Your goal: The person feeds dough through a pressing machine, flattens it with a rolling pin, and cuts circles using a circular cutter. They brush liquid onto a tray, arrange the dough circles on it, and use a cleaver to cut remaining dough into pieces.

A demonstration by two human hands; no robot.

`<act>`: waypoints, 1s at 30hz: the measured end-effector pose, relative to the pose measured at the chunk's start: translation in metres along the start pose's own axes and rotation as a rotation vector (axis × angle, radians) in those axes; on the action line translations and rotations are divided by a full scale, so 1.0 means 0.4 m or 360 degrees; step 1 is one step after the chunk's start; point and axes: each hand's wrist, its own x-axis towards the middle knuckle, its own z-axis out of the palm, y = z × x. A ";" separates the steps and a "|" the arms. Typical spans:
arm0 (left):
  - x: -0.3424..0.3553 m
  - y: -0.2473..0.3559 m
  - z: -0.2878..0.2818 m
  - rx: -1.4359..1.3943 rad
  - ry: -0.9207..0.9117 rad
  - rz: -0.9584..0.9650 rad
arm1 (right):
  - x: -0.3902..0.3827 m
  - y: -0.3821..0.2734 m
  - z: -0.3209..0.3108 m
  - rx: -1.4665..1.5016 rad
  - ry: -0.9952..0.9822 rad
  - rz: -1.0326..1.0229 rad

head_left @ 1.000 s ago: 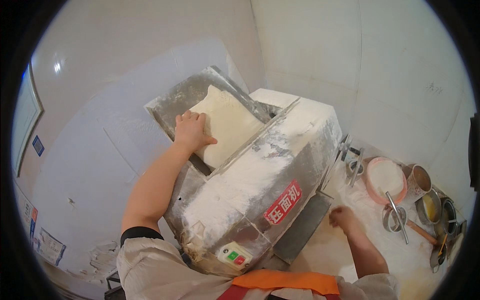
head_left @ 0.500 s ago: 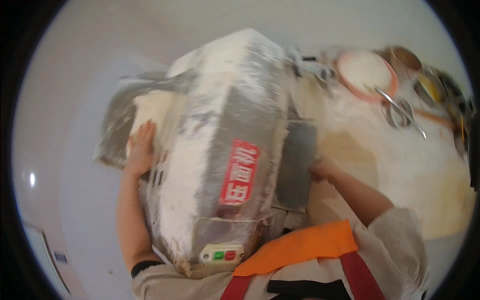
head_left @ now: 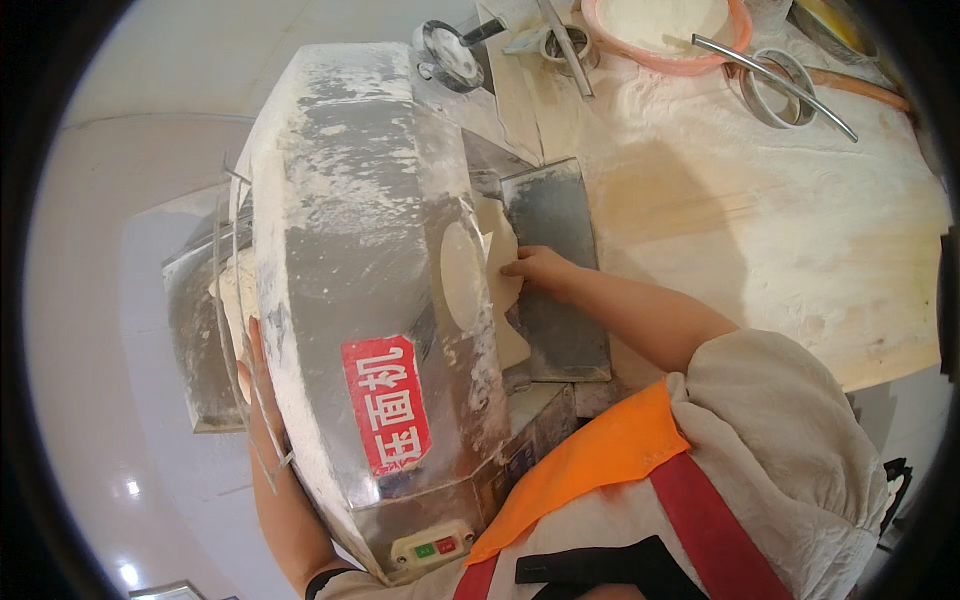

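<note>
A: Report the position of the right hand (head_left: 535, 270).

B: The right forearm reaches in from the lower right, across the metal outlet tray (head_left: 555, 270) of the dough machine (head_left: 360, 260). The fingers are extended flat, palm down, and the fingertips press on the pale dough sheet (head_left: 500, 290) where it emerges from the machine onto the tray's left edge. Nothing is gripped.

A: And the left hand (head_left: 250, 365)?

B: The left arm rises along the machine's left side. The hand lies against the housing near the feed tray (head_left: 195, 330), mostly hidden; whether its fingers are spread or closed cannot be determined.

A: Surroundings?

B: A floured tabletop (head_left: 760, 230) carries a bowl of flour (head_left: 665, 25) at its far edge.
</note>
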 end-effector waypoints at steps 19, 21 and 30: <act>-0.550 0.243 0.280 0.1565 0.0612 0.1046 | -0.133 -0.014 -0.137 -0.1084 0.0887 -0.0322; -0.611 0.236 0.394 0.1506 0.0550 0.1106 | -0.137 -0.001 -0.202 -0.0933 0.0872 -0.0378; -0.439 -0.324 0.955 0.0755 0.0006 0.0095 | -0.353 -0.053 -0.396 -0.1372 0.0960 -0.0355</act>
